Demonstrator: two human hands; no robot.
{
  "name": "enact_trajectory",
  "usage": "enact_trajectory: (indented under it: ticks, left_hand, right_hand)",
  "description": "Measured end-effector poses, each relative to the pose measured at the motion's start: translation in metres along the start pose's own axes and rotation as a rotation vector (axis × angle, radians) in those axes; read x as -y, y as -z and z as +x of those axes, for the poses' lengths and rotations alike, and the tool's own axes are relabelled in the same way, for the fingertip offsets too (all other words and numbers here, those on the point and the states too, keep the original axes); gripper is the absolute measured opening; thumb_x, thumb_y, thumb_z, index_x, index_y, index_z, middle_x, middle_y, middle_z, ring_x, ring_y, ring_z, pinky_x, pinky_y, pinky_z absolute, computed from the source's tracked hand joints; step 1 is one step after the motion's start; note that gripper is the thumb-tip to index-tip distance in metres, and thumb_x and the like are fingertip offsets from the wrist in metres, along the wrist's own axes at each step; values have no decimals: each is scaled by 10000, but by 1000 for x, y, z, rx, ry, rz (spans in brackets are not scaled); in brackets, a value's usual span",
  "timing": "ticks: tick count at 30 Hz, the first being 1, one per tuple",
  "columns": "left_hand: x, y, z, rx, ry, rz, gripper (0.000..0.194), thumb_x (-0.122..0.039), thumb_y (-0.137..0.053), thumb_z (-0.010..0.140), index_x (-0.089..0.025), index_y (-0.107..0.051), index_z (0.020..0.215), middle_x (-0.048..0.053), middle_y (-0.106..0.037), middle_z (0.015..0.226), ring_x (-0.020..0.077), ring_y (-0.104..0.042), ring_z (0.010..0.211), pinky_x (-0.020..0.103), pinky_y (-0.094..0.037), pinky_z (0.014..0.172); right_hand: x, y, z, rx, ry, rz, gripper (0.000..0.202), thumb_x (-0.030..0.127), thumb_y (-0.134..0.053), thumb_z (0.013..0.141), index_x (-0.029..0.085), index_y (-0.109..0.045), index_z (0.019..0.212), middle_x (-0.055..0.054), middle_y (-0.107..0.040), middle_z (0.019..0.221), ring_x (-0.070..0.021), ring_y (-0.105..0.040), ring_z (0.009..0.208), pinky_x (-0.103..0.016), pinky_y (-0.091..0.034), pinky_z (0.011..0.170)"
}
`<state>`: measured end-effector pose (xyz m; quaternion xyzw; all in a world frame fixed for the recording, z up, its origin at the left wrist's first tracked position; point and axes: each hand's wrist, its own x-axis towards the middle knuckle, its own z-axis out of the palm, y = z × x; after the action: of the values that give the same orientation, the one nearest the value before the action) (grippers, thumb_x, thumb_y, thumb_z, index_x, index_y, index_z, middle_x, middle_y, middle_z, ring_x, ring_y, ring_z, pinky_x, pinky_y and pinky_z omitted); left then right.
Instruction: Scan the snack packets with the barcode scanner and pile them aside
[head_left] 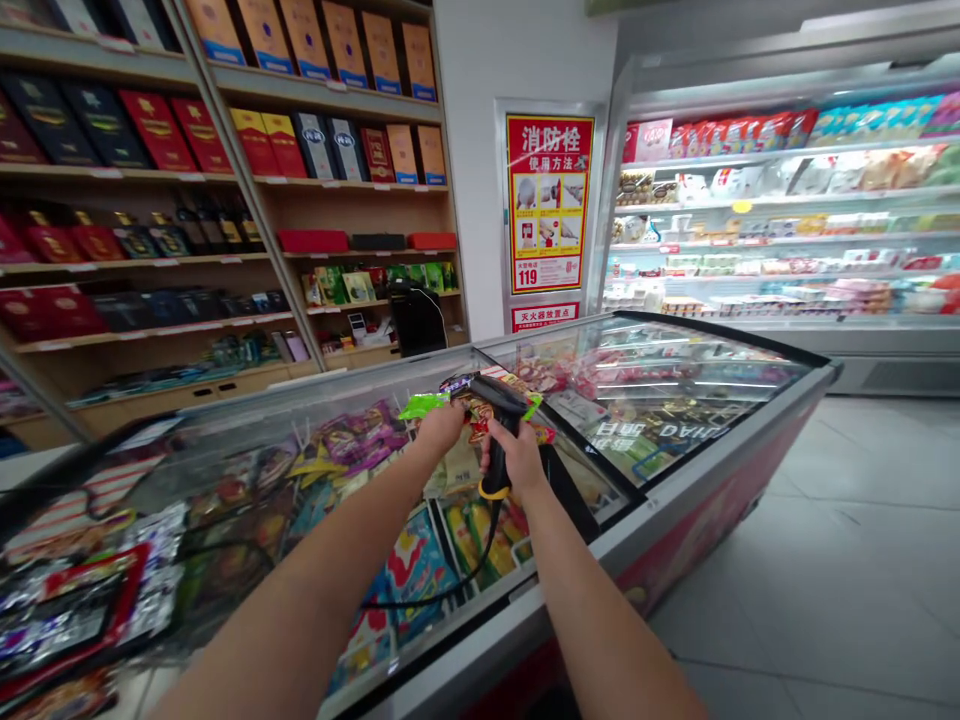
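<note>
In the head view my right hand (517, 455) is wrapped round the grip of a black handheld barcode scanner (501, 397) with a yellow-edged base. From that base a black cable (480, 575) curves down and to the left. My left hand (441, 428) is closed on a colourful snack packet (421, 405), its green end sticking out to the left. Part of the packet lies behind the scanner and my fingers. Both hands are above a glass-topped chest freezer (679, 490), where bright packets of frozen goods (420, 560) show underneath.
Shiny snack packets (82, 600) lie at the lower left. Wooden shelves (330, 190) with boxes and bottles stand behind the freezer, near a dark screen (416, 318). A lit refrigerated display (780, 200) fills the back right, with tiled floor (847, 560) in front.
</note>
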<state>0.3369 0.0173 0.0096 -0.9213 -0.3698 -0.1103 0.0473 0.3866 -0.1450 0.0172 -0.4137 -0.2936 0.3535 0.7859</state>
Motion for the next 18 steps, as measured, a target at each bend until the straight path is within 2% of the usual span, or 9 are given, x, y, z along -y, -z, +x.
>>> enact_trajectory:
  ticks: [3, 5, 9, 12, 15, 18]
  left_hand:
    - [-3, 4, -5, 4, -40, 28, 347, -92, -411, 889, -49, -605, 1173, 240, -683, 1005, 302, -689, 945, 406, -524, 833]
    - [-7, 6, -17, 12, -73, 49, 368, -79, -396, 889, -35, -602, 1192, 242, -691, 978, 306, -695, 933, 404, -531, 817]
    - [-25, 11, -56, 38, -93, 82, 409, -56, -364, 876, -13, -600, 1208, 251, -696, 950, 306, -700, 916, 389, -539, 771]
    - [-35, 22, -83, 72, -42, 31, 318, -123, -446, 869, -85, -669, 1092, 213, -710, 913, 291, -705, 880, 374, -532, 756]
    - [-23, 38, -93, 42, 76, -97, 263, -361, -513, 885, -189, -702, 947, 146, -725, 868, 274, -702, 867, 357, -518, 759]
    - [14, 48, -85, -77, 271, -227, 340, -503, -515, 862, -214, -693, 885, 128, -730, 909, 254, -693, 893, 322, -501, 762]
  right_hand:
    - [-1, 0, -1, -7, 17, 2, 364, 449, -724, 667, 204, -493, 806, 65, -553, 508, -90, -476, 338, -213, -413, 322]
    - [-2, 1, -1, -14, 25, 9, 371, 453, -724, 665, 204, -493, 812, 66, -551, 504, -93, -475, 335, -221, -423, 327]
    - [0, 1, -1, 17, 35, 14, 385, 457, -728, 658, 197, -510, 841, 67, -548, 499, -94, -472, 324, -226, -428, 326]
    - [2, 2, -1, 65, -8, 16, 402, 467, -740, 636, 197, -518, 834, 65, -551, 496, -97, -479, 324, -229, -440, 329]
    - [2, 5, -2, 99, -92, 6, 412, 477, -751, 624, 192, -529, 821, 60, -556, 493, -101, -491, 336, -231, -456, 335]
    - [-1, 8, -5, 94, -163, -19, 407, 468, -760, 631, 183, -543, 824, 50, -571, 500, -106, -511, 355, -228, -466, 342]
